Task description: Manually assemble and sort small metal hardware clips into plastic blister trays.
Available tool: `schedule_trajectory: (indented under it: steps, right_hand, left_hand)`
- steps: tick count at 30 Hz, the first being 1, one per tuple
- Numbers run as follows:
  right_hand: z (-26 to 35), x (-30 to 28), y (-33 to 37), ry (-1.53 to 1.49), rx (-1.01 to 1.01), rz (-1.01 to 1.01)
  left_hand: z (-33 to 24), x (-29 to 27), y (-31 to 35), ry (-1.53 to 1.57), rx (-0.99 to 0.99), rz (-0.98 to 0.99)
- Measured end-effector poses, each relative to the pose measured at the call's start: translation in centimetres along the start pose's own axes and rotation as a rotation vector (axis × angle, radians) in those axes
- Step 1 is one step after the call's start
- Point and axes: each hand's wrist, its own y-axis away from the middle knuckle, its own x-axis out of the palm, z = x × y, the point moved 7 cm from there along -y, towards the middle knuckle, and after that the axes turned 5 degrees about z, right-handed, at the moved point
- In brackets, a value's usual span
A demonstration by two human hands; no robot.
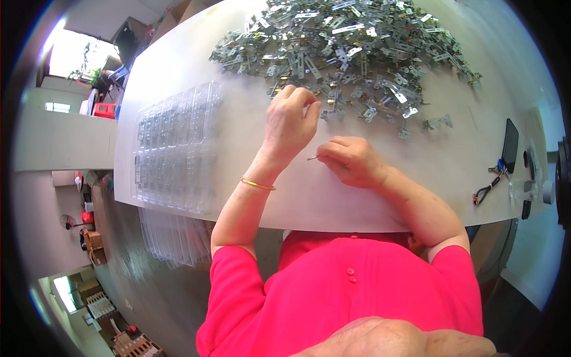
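A large heap of small metal brackets, silver with some brass-coloured bits, spreads over the far side of the white table. My left hand, a gold bangle on its wrist, is at the heap's near left edge. Its fingers are curled inward, and whatever is between them is hidden. Closer to me, my right hand is closed in a pinch on a small thin metal piece, whose end sticks out to the left. A few loose brackets lie to the right of the heap's near edge.
Clear plastic compartment trays lie on the table's left, some holding metal parts. More clear trays are stacked below the table edge. At the right lie a black phone, keys on a black strap and a clear bag.
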Motion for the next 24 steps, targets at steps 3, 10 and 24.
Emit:
schedule_trajectory:
  steps: [3, 10, 24]
  right_hand:
    - [-0.1, -0.1, 0.2, -0.016, -0.041, -0.031]
    - [-0.3, -0.1, 0.3, 0.010, -0.043, -0.025]
    - [-0.2, 0.0, 0.3, 0.020, -0.038, -0.019]
  left_hand:
    - [-0.5, 2.4, -1.7, -0.006, -0.028, 0.093]
    - [0.2, 5.2, -3.4, -0.140, -0.142, 0.213]
    - [1.2, 4.1, -3.7, -0.043, -0.239, 0.129]
